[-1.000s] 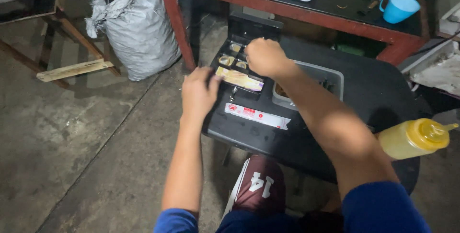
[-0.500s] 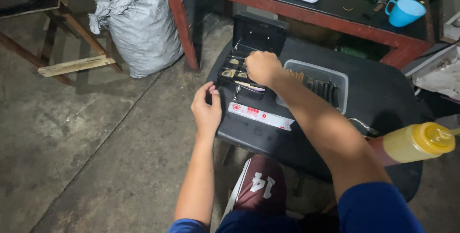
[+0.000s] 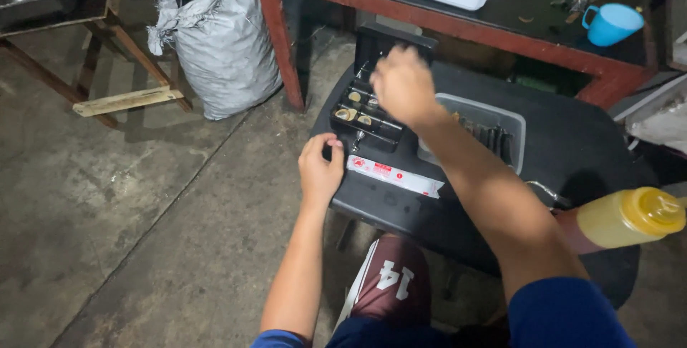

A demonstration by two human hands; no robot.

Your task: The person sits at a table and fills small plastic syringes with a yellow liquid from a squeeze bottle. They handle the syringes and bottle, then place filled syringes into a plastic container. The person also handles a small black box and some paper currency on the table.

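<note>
The left hand (image 3: 320, 170) grips the left edge of the black desk (image 3: 572, 148), closed on the rim. The right hand (image 3: 403, 85), blurred, grip unclear, hovers over the open black case (image 3: 372, 115); its compartments look partly filled.

Rough workshop: stained concrete floor (image 3: 129, 205), grey sack (image 3: 222, 40), red-framed workbench (image 3: 458, 26), timber trestle (image 3: 107, 69).

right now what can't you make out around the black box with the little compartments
Head view only:
- Right hand: motion-blurred, covers the back of the black compartment box; its grip can't be told.
- Grey plastic tray: dark contents partly hidden by the right forearm.
- Yellow squeeze bottle: tip cut off by the right edge.
- Left hand: fingertips curl at the box's corner; contact unclear.
</note>
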